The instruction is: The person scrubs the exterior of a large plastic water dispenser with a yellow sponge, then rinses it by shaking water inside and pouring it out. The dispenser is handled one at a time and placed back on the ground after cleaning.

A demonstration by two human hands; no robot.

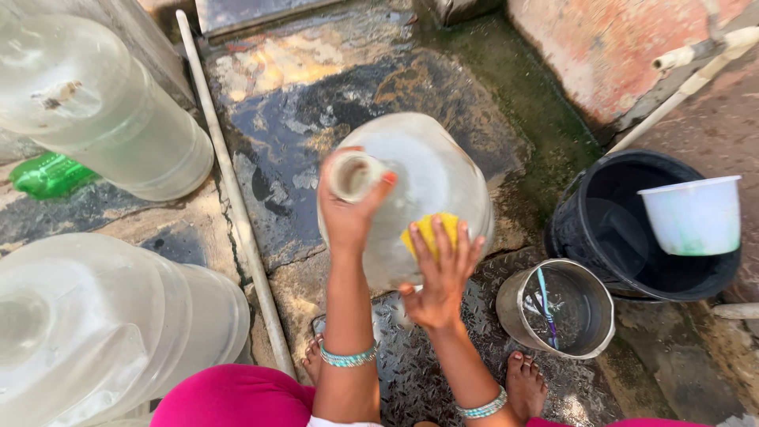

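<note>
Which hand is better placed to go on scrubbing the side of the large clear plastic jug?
Probably the right hand: it presses the yellow sponge against the large clear plastic jug. The left hand grips the jug's neck.

Your jug (pixel 427 182) stands on the floor (pixel 316 103) ahead of you, two more jugs (pixel 103 111) lying left, a pot (pixel 557 308) and a bucket (pixel 624 221) holding a tub (pixel 696 215) right.

Tilted clear jug (pixel 419 182), yellow sponge (pixel 431 231)

Left hand (pixel 348 207) curled in a grip, right hand (pixel 439 278) pressed flat, fingers spread.
</note>
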